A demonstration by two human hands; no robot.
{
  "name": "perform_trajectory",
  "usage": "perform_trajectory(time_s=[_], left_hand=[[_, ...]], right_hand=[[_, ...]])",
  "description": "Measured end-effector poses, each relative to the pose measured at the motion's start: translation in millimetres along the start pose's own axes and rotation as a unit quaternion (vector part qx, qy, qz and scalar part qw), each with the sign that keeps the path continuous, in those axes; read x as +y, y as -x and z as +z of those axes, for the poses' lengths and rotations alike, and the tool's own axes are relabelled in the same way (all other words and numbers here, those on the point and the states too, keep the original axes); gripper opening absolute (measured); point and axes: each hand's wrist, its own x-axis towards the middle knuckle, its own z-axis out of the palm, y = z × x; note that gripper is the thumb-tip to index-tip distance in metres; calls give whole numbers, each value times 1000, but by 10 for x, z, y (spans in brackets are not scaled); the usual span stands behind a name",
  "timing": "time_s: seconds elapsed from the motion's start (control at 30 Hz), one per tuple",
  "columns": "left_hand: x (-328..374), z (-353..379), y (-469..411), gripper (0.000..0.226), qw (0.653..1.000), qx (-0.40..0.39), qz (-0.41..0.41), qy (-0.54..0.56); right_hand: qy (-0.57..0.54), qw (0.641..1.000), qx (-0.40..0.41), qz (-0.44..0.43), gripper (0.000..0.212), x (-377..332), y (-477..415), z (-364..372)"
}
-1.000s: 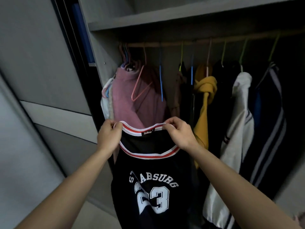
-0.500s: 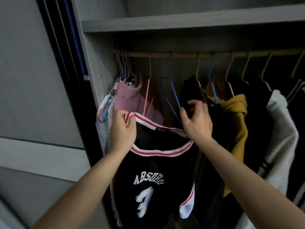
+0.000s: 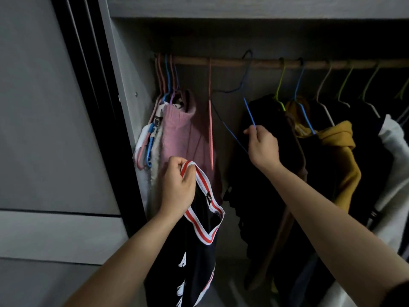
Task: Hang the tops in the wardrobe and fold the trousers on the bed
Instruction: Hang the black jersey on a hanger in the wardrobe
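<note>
Your left hand [image 3: 177, 187] and right hand [image 3: 262, 147] are bare, as are both forearms (a dark sleeve edge [image 3: 401, 293] caps your right arm).

Pink sweater [image 3: 183, 134], mustard hoodie [image 3: 338, 147], grey door panel [image 3: 44, 107] at left.

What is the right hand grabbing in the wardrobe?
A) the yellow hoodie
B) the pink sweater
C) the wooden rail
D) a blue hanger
D: the right hand pinches the blue hanger, while the left hand holds the black jersey.
</note>
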Motion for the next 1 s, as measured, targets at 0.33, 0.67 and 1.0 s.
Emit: perform_trajectory(time_s=[0.33,0.67,1.0], left_hand=[[-150,194,346,9,995,-18,-71,-61],[33,633,489,14,979,-127,-146,-61],[551,1182,326,22,857,-232,-382,256]], right_hand=[[-117,990,71,-18,21,814,1188,-88],[-81,991,98,-43,29,1217,1510,-769],[-96,992,-46,-63,45,1627,1741,-1227]])
